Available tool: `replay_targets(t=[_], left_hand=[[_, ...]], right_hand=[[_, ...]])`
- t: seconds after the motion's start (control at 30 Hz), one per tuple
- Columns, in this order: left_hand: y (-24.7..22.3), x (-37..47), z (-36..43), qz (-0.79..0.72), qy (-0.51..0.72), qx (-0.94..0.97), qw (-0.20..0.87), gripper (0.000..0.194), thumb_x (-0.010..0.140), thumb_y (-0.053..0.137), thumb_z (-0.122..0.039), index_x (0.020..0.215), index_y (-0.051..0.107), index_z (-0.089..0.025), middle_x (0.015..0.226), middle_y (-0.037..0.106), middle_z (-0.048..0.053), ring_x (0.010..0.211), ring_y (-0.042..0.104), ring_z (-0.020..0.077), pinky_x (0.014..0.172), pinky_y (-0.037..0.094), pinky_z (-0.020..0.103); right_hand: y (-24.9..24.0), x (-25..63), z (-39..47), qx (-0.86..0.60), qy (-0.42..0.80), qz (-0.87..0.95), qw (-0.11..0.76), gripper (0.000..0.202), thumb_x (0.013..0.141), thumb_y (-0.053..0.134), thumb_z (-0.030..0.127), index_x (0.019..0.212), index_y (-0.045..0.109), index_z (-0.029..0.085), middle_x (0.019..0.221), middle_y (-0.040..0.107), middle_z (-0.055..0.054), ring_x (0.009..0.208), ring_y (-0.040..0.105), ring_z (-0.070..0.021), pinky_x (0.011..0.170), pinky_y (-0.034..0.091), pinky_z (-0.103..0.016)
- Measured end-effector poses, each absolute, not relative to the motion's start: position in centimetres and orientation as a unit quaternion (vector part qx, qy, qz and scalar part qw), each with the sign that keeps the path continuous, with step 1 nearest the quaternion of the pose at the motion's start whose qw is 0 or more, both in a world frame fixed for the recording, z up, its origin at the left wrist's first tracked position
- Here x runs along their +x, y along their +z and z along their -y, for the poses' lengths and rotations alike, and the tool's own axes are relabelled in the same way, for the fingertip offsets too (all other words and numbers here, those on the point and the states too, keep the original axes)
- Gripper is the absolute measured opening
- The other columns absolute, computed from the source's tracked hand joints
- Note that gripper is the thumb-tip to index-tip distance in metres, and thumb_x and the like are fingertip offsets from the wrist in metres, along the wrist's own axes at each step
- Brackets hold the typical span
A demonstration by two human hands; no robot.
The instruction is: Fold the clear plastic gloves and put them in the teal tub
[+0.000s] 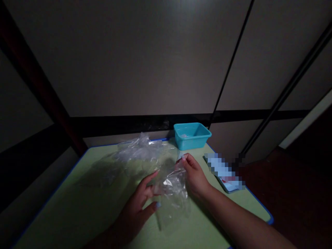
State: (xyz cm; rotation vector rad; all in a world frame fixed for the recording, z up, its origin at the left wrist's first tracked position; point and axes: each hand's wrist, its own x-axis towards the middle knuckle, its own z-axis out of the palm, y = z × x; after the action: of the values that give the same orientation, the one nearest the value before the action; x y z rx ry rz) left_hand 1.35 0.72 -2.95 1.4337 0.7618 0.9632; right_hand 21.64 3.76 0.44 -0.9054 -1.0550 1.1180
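A clear, crinkled plastic bag (172, 190) hangs upright over the near middle of the table. My right hand (195, 176) pinches its upper edge between thumb and fingers. On the bag's left side is my left hand (138, 204), its thumb and fingers spread apart. Its fingertips reach the bag's side and partly pass behind the film, and I see no grip there. Just beyond both hands lies a loose heap of clear plastic bags (140, 152).
A turquoise plastic basket (193, 142) stands at the table's back right, with something small and pale inside. A flat, pixelated phone-like object (224, 174) lies along the right edge. The pale green table (75, 214) has a blue rim. Cabinet panels (140, 62) rise behind it.
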Motion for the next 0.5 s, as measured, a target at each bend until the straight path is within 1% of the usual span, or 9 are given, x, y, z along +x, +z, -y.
replay_targets(t=[0.03, 0.1, 0.2, 0.27, 0.3, 0.37, 0.4, 0.43, 0.5], left_hand=[[-2.8, 1.4, -0.5, -0.338, 0.417, 0.6, 0.594, 0.073, 0.073, 0.071, -0.054, 0.132, 0.043, -0.022, 0.106, 0.07, 0.01, 0.103, 0.064, 0.031, 0.093, 0.046, 0.042], [-2.4, 1.5, -0.2, -0.364, 0.431, 0.568, 0.599, 0.071, 0.067, 0.075, -0.056, 0.124, 0.052, -0.021, 0.097, 0.073, 0.008, 0.093, 0.068, 0.0311, 0.085, 0.051, 0.04], [-1.7, 1.4, 0.0, -0.384, 0.442, 0.55, 0.595, 0.078, 0.066, 0.075, -0.058, 0.13, 0.05, -0.022, 0.082, 0.074, 0.004, 0.08, 0.071, 0.0288, 0.081, 0.053, 0.041], [-1.3, 1.3, -0.1, -0.392, 0.431, 0.551, 0.597, 0.076, 0.071, 0.072, -0.059, 0.132, 0.048, -0.022, 0.083, 0.075, 0.005, 0.076, 0.072, 0.0278, 0.082, 0.054, 0.043], [-1.2, 1.2, -0.2, -0.395, 0.431, 0.545, 0.601, 0.073, 0.073, 0.069, -0.06, 0.132, 0.049, -0.022, 0.088, 0.075, 0.006, 0.075, 0.072, 0.0274, 0.082, 0.054, 0.045], [-1.2, 1.1, -0.4, -0.391, 0.45, 0.52, 0.611, 0.069, 0.076, 0.066, -0.062, 0.13, 0.051, -0.023, 0.108, 0.072, 0.011, 0.078, 0.072, 0.0278, 0.08, 0.056, 0.048], [-1.2, 1.1, -0.5, -0.382, 0.465, 0.506, 0.618, 0.067, 0.076, 0.065, -0.062, 0.131, 0.051, -0.025, 0.119, 0.067, 0.012, 0.084, 0.071, 0.029, 0.079, 0.057, 0.048], [-1.2, 1.1, -0.7, -0.369, 0.48, 0.495, 0.624, 0.065, 0.077, 0.065, -0.062, 0.131, 0.051, -0.027, 0.129, 0.062, 0.012, 0.093, 0.07, 0.0307, 0.078, 0.058, 0.047], [-1.1, 1.2, -0.9, -0.346, 0.502, 0.479, 0.631, 0.059, 0.082, 0.061, -0.057, 0.134, 0.048, -0.032, 0.139, 0.054, 0.008, 0.117, 0.059, 0.0324, 0.083, 0.058, 0.047]], right_hand=[[0.1, 21.6, -3.7, -0.404, 0.476, 0.467, 0.626, 0.037, 0.078, 0.064, 0.054, 0.072, 0.048, 0.021, 0.064, 0.051, 0.004, 0.056, 0.045, -0.0111, 0.055, 0.035, -0.023], [-0.3, 21.6, -3.6, -0.419, 0.461, 0.481, 0.617, 0.033, 0.078, 0.067, 0.048, 0.07, 0.051, 0.02, 0.064, 0.047, 0.005, 0.057, 0.041, -0.0109, 0.053, 0.032, -0.022], [-0.3, 21.9, -3.5, -0.442, 0.408, 0.546, 0.583, 0.023, 0.084, 0.061, 0.038, 0.072, 0.054, 0.02, 0.066, 0.047, 0.004, 0.061, 0.042, -0.0122, 0.056, 0.032, -0.023], [-0.1, 22.3, -3.4, -0.452, 0.364, 0.603, 0.547, 0.012, 0.089, 0.053, 0.031, 0.085, 0.057, 0.02, 0.071, 0.05, 0.003, 0.065, 0.046, -0.0133, 0.061, 0.036, -0.024], [0.0, 22.6, -3.4, -0.457, 0.349, 0.627, 0.526, 0.013, 0.09, 0.049, 0.027, 0.096, 0.058, 0.021, 0.073, 0.051, 0.002, 0.066, 0.047, -0.0136, 0.062, 0.038, -0.025], [0.1, 23.0, -3.3, -0.464, 0.331, 0.668, 0.478, 0.033, 0.089, 0.046, 0.018, 0.122, 0.053, 0.023, 0.076, 0.053, 0.002, 0.066, 0.049, -0.0136, 0.064, 0.041, -0.026], [0.1, 23.2, -3.2, -0.466, 0.321, 0.689, 0.452, 0.045, 0.088, 0.046, 0.013, 0.132, 0.047, 0.025, 0.079, 0.054, 0.002, 0.066, 0.05, -0.0135, 0.065, 0.042, -0.026], [0.1, 23.3, -3.2, -0.467, 0.309, 0.71, 0.427, 0.056, 0.086, 0.048, 0.01, 0.139, 0.041, 0.026, 0.083, 0.055, 0.001, 0.069, 0.051, -0.0137, 0.068, 0.044, -0.027], [0.1, 23.3, -3.1, -0.464, 0.27, 0.751, 0.384, 0.072, 0.082, 0.055, 0.009, 0.147, 0.03, 0.027, 0.1, 0.056, -0.004, 0.083, 0.055, -0.0166, 0.078, 0.047, -0.031]])
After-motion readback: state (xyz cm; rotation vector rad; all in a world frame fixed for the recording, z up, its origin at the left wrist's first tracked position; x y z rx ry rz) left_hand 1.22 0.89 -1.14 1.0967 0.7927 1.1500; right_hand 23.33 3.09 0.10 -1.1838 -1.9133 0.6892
